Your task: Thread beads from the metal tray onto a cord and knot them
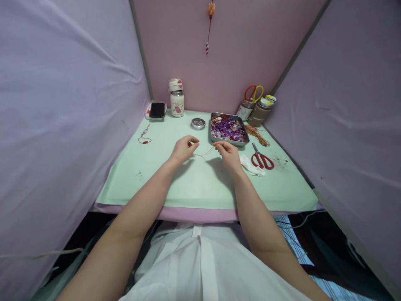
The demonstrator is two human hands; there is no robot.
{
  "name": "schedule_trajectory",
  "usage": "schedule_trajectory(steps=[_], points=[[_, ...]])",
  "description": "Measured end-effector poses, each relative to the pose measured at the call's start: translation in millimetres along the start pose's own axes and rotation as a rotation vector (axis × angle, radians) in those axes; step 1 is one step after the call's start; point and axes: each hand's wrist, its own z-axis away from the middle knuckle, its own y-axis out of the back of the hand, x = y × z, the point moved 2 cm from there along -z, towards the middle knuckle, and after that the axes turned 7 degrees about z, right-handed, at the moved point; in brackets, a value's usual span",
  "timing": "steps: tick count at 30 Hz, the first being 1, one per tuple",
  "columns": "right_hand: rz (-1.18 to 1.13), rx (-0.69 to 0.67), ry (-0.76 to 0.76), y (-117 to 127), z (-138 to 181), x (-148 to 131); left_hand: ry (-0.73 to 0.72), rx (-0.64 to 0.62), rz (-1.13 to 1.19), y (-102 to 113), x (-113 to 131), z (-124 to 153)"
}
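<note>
A thin reddish cord (205, 154) hangs in a loose curve between my two hands, just above the pale green tabletop. My right hand (228, 154) pinches it between thumb and fingertips. Facing it from the left, my left hand (185, 149) has thumb and fingertips brought together; the cord runs toward its underside, and what sits in the fingertips is too small to make out. Beyond my right hand is a metal tray (231, 143) full of purple, red and clear beads (227, 127). A small round tin (198, 123) stands behind my left hand.
Red-handled scissors (262, 160) and a crumpled white tissue (251, 166) lie right of my right hand. Behind them are a bundle of brown cords (257, 134) and two jars, one (245, 111) holding scissors. A beaded red bracelet (145, 136), phone (157, 110) and bottle (177, 102) are leftward.
</note>
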Motion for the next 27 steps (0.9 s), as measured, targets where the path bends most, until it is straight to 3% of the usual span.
schedule_trajectory(steps=[4,15,23,27], points=[[-0.005,-0.093,0.077,-5.9,4.4,-7.5,-0.008,-0.166,0.220,-22.1,14.0,8.2],[0.022,-0.111,0.080,-9.9,6.4,-10.1,0.039,-0.186,0.292,-23.5,8.2,7.7],[0.184,-0.160,0.084,-9.5,4.9,-3.0,0.034,0.024,0.405,-11.2,3.7,1.3],[0.296,-0.143,0.143,-8.9,4.9,-1.7,0.044,0.064,0.453,-7.8,3.1,0.7]])
